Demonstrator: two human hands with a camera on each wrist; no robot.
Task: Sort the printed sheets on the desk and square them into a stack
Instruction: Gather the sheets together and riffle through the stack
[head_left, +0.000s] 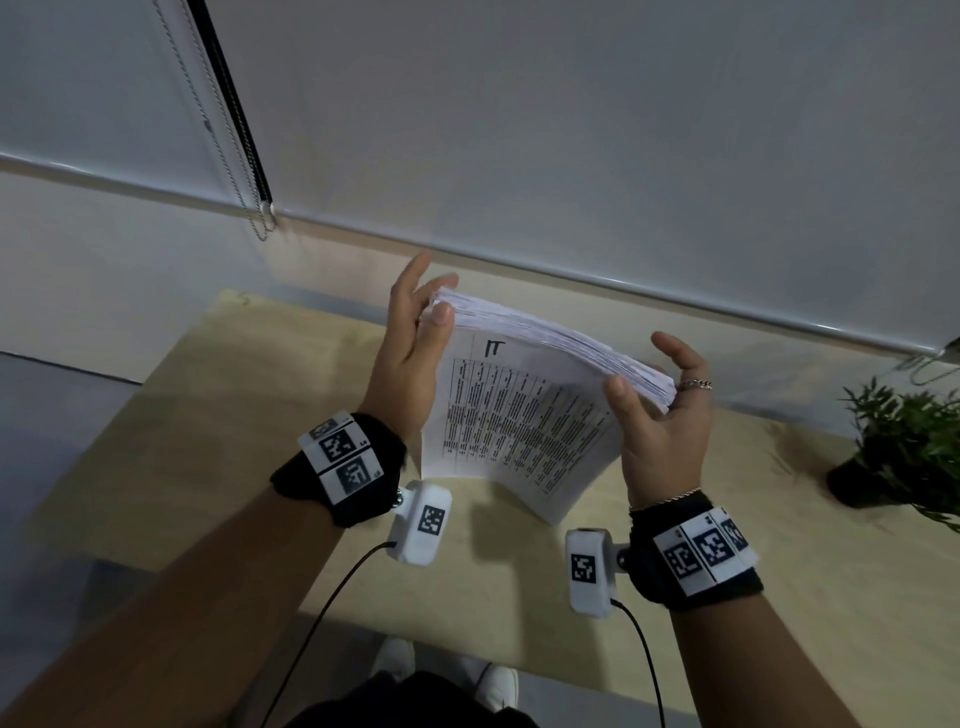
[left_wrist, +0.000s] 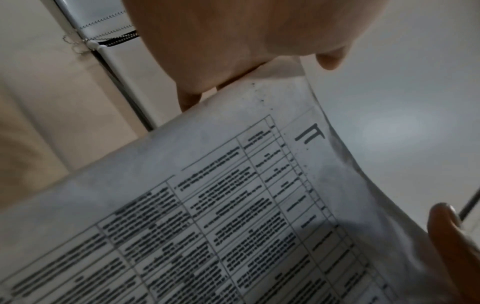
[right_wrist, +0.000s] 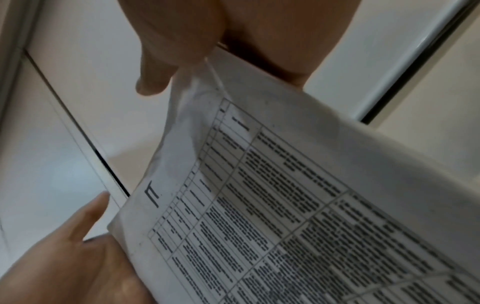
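Both hands hold the stack of printed sheets (head_left: 524, 415) upright above the middle of the desk (head_left: 208, 415). The left hand (head_left: 410, 364) pinches its upper left corner; the right hand (head_left: 665, 431) clamps the right edge, fingers curled. A potted plant (head_left: 898, 447) stands by the right edge.

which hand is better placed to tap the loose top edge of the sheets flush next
Probably the right hand: only its thumb presses the stack of printed sheets, with fingers spread loose beside the fanned top edge. The left hand pinches its corner and looks like the anchoring grip.
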